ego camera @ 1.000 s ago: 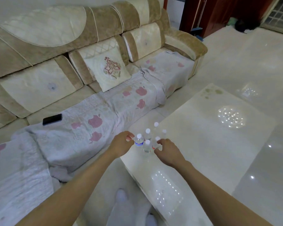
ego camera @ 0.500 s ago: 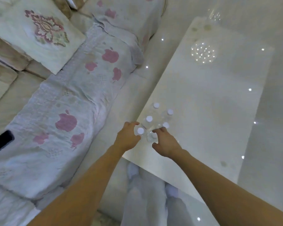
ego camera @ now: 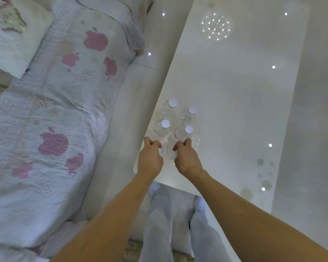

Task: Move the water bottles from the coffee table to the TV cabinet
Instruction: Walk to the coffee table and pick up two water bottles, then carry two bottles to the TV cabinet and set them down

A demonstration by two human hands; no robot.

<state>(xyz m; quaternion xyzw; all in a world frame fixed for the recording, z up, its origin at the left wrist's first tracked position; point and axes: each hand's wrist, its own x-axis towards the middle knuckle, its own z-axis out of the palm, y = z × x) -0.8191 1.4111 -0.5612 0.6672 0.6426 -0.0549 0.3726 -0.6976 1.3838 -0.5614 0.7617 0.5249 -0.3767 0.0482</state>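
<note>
Several clear water bottles (ego camera: 165, 127) with white caps stand in a tight cluster at the near left corner of the glossy white coffee table (ego camera: 235, 95). My left hand (ego camera: 150, 159) is curled over the top of the nearest left bottle and hides its cap. My right hand (ego camera: 187, 159) pinches the top of the nearest right bottle (ego camera: 171, 153), whose clear body shows between my hands. Both bottles still stand on the table. The TV cabinet is out of view.
A sofa under a pale cover with pink apple prints (ego camera: 53, 114) runs along the left, with a flowered cushion (ego camera: 11, 35) at the top left. A narrow strip of floor (ego camera: 133, 87) separates sofa and table. My legs in light trousers (ego camera: 159, 224) stand at the table's near end.
My head has tilted further down and closer, so the table fills the view. Both hands have closed in on the tops of the two nearest bottles.
</note>
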